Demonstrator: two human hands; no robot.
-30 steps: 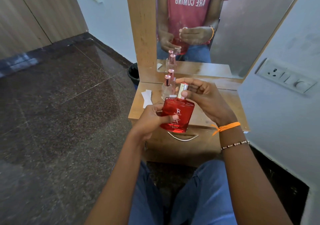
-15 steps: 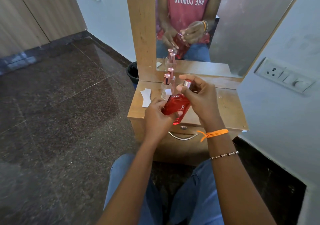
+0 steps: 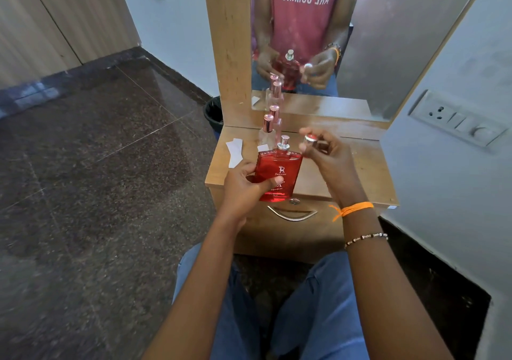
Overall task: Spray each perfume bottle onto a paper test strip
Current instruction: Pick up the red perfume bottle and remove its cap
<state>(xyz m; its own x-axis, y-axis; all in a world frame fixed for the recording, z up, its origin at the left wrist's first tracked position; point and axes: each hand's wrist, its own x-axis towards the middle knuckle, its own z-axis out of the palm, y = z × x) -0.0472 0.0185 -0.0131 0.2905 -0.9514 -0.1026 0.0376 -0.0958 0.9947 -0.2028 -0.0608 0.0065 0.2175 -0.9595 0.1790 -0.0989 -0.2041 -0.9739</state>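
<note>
Left hand (image 3: pixel 243 186) grips red bottle (image 3: pixel 277 176) upright above tabletop (image 3: pixel 360 171) edge, nozzle (image 3: pixel 284 141) bare. Right hand (image 3: pixel 327 156) pinches cap (image 3: pixel 310 139) just beside nozzle. Strips (image 3: pixel 234 153) lie left of the bottle, nearer the left hand, which is busy.

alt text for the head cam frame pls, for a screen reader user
A person's left hand holds a flat red glass perfume bottle upright with its silver spray nozzle bared, while the right hand pinches the removed silver cap beside it. Behind, on a small wooden dressing table, stand two clear pink-capped bottles and white paper test strips before a mirror.
</note>
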